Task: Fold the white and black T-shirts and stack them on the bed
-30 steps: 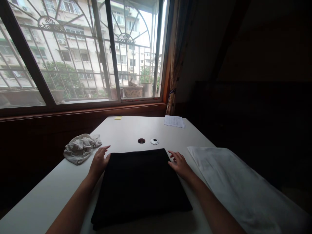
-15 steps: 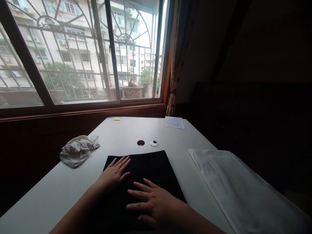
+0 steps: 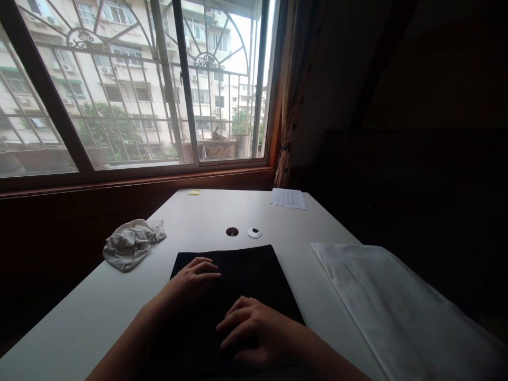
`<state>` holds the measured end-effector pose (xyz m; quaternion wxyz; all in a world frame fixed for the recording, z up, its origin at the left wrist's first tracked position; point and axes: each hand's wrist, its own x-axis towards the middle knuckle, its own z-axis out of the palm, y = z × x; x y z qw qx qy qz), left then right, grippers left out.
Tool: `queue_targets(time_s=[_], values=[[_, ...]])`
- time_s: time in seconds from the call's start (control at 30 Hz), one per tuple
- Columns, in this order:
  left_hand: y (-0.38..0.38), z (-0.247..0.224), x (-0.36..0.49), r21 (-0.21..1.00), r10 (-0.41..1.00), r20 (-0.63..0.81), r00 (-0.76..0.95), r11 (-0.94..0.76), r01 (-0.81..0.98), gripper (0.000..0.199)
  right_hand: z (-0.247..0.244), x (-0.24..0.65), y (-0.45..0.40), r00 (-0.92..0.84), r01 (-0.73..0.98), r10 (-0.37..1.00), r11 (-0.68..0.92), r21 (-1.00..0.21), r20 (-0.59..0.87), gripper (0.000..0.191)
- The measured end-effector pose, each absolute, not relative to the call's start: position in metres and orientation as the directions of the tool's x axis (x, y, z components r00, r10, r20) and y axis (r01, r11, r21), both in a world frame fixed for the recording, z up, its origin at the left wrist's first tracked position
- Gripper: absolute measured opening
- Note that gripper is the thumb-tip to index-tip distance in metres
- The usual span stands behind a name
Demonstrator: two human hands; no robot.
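Observation:
A flat black rectangle, probably folded cloth (image 3: 248,272), lies on the white table (image 3: 200,219) in front of me. My left hand (image 3: 192,283) is over its left part, fingers slightly bent and nothing held. Over the lower middle is my right hand (image 3: 256,328), its fingers curved, a little apart and empty. Whether the fingertips touch the black surface or hover just above it, I cannot tell. The near edge of the black piece is lost in shadow and behind my forearms.
A crumpled grey-white cloth (image 3: 133,243) rests at the table's left edge. A large white fabric piece (image 3: 381,291) covers the right side. Farther back are a round hole (image 3: 232,232), a white ring-shaped cover (image 3: 254,233), paper sheets (image 3: 288,199) and a yellow note (image 3: 194,193).
The fingers of both hands, spread flat on the black piece before, are now bent and raised at the knuckles. The whole view has shifted slightly.

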<state>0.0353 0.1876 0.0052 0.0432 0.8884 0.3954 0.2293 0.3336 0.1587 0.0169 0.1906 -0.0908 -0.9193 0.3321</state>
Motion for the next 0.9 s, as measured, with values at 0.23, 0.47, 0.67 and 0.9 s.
queue_targets(time_s=[0.23,0.47,0.67,0.9], values=[[0.193,0.002,0.052,0.328,0.722,0.386,0.574,-0.689,0.646,0.017,0.023,0.333,0.157,-0.913,0.057,0.303,0.759,-0.649,0.275,0.032],[0.19,0.008,0.058,0.33,0.712,0.379,0.592,-0.701,0.632,0.025,0.023,0.331,0.158,-0.912,0.046,0.297,0.759,-0.65,0.283,0.034],[0.191,0.01,0.035,0.526,0.818,0.443,0.367,-0.568,0.633,0.024,0.026,0.332,0.158,-0.91,0.039,0.306,0.737,-0.674,0.281,0.038],[0.197,0.016,-0.04,0.595,0.721,0.641,-0.264,-0.25,0.764,0.031,0.027,0.333,0.159,-0.908,0.052,0.332,0.696,-0.716,0.257,0.04]])
